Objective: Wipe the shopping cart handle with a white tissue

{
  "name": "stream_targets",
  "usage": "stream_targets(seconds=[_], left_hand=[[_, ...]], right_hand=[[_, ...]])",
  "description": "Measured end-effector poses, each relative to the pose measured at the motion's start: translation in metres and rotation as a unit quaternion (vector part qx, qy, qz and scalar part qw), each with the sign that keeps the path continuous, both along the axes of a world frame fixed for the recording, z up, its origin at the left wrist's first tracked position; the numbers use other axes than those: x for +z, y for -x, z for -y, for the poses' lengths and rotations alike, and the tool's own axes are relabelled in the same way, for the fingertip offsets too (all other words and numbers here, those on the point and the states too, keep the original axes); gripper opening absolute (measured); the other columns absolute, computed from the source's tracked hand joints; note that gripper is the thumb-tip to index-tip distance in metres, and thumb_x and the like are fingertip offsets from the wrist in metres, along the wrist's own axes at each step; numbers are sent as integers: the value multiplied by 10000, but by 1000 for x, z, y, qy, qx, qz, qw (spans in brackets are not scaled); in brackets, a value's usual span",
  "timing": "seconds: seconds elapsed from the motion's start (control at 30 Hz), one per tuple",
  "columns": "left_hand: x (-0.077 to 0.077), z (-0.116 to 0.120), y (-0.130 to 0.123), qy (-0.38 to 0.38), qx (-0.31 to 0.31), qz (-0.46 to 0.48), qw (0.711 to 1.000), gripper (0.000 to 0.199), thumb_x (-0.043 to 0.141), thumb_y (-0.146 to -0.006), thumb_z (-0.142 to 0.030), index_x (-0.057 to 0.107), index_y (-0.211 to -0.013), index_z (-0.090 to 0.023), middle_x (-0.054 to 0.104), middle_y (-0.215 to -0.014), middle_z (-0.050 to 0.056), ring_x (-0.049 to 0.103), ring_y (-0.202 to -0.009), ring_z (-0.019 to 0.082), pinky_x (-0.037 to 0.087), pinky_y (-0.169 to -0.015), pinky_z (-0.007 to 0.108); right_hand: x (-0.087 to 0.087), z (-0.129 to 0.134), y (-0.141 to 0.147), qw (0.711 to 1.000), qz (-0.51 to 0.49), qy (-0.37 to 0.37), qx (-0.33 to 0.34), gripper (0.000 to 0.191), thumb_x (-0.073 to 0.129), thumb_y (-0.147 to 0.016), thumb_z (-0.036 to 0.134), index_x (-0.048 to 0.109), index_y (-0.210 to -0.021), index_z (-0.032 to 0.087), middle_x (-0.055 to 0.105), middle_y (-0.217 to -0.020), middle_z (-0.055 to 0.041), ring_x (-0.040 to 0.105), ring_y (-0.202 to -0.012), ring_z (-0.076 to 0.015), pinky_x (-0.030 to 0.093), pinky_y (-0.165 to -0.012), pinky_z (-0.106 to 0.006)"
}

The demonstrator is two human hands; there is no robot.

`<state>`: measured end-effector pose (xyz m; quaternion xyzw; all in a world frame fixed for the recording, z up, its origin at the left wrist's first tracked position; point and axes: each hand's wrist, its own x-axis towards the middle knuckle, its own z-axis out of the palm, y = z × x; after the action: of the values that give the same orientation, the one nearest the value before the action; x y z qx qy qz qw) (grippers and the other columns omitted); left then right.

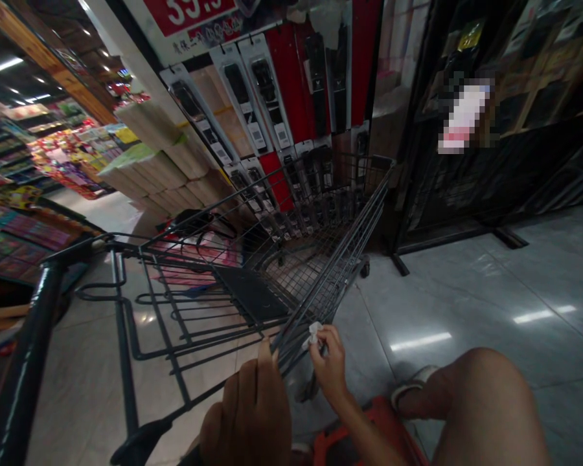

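The white tissue [313,332] is at the outer side of the shopping cart [252,299], close beside its wires; whether it touches them cannot be told. The right hand [328,359] pinches it, grip pressed together. The left hand [252,404] has its fingertips at the cart's side rail; how tightly its grip is closed cannot be told. The cart's far edge reaches near the hanging packs [267,97], leaving little room there. Right of the cart, bare floor [466,291] opens out between the rack [447,200] and the person's knee [490,395].
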<state>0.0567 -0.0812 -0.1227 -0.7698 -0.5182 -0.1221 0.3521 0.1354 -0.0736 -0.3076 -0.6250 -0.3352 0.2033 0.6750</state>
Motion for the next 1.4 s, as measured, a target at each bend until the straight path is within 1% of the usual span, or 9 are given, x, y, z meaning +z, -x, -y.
stream_targets(seconds=[0.2, 0.37, 0.53, 0.7, 0.93, 1.13, 1.27, 1.33, 1.4], left_hand=[[-1, -3, 3, -26, 4, -44, 999, 109, 492, -847, -233, 582, -908, -234, 573, -678, -4, 442, -647, 153, 223, -586, 321], [-4, -3, 2, -23, -3, 1, 1000, 217, 498, -852, -218, 566, -1057, -240, 592, -695, -9, 447, -650, 155, 222, -586, 321], [-6, -3, -1, -15, -35, 47, 998, 303, 524, -848, -194, 536, -1151, -207, 616, -737, 6, 466, -679, 153, 223, -600, 324], [-5, -6, -3, -12, -15, 16, 1000, 240, 493, -862, -185, 585, -1083, -197, 583, -665, 2, 458, -644, 153, 241, -613, 327], [-10, -7, -4, -13, -42, 52, 998, 241, 488, -868, -181, 610, -1075, -166, 562, -662, 14, 491, -679, 153, 254, -602, 319], [-20, -5, -3, -8, -50, 87, 995, 303, 442, -859, -122, 582, -1128, -137, 599, -740, 21, 512, -685, 139, 307, -629, 308], [-26, -2, -8, -52, -116, 246, 961, 296, 377, -873, -135, 622, -1037, -167, 665, -930, 67, 568, -867, 169, 351, -743, 324], [-25, 1, -8, -100, -175, 301, 932, 287, 371, -877, -164, 647, -943, -207, 674, -891, 55, 575, -889, 170, 355, -792, 324], [-20, 6, 2, -151, -209, 307, 916, 257, 410, -856, -164, 653, -873, -248, 669, -794, 18, 582, -841, 150, 353, -813, 306]], right_hand=[[-33, -17, -19, 997, -36, 45, -46, 81, 532, -757, 211, 605, -742, 179, 533, -750, -4, 493, -666, -135, 425, -613, -247], [-51, -30, -44, 992, -74, 89, -56, 116, 571, -661, 268, 634, -651, 172, 539, -658, 6, 488, -625, -138, 417, -618, -258], [-53, -41, -52, 985, -123, 106, -65, 187, 582, -601, 340, 563, -507, 179, 487, -496, 37, 440, -508, -121, 375, -514, -236], [-32, -33, -33, 977, -180, 103, -44, 209, 581, -615, 369, 566, -556, 169, 480, -443, 49, 431, -430, -106, 361, -446, -220], [20, -8, -4, 967, -242, 75, 5, 113, 587, -605, 282, 585, -602, 170, 476, -465, 58, 426, -433, -99, 348, -431, -204], [52, 7, 15, 972, -222, 46, 59, 98, 610, -596, 264, 616, -611, 167, 567, -545, 21, 509, -517, -131, 419, -503, -226], [66, 10, 28, 973, -207, 6, 105, 147, 643, -617, 321, 618, -576, 182, 608, -567, -15, 570, -566, -172, 469, -546, -260], [70, 10, 35, 974, -194, -17, 112, 183, 653, -625, 354, 609, -548, 194, 597, -542, -14, 564, -540, -173, 467, -519, -259], [71, 9, 41, 979, -174, -42, 102, 214, 662, -628, 382, 605, -533, 199, 583, -528, -8, 558, -521, -165, 463, -497, -248]])
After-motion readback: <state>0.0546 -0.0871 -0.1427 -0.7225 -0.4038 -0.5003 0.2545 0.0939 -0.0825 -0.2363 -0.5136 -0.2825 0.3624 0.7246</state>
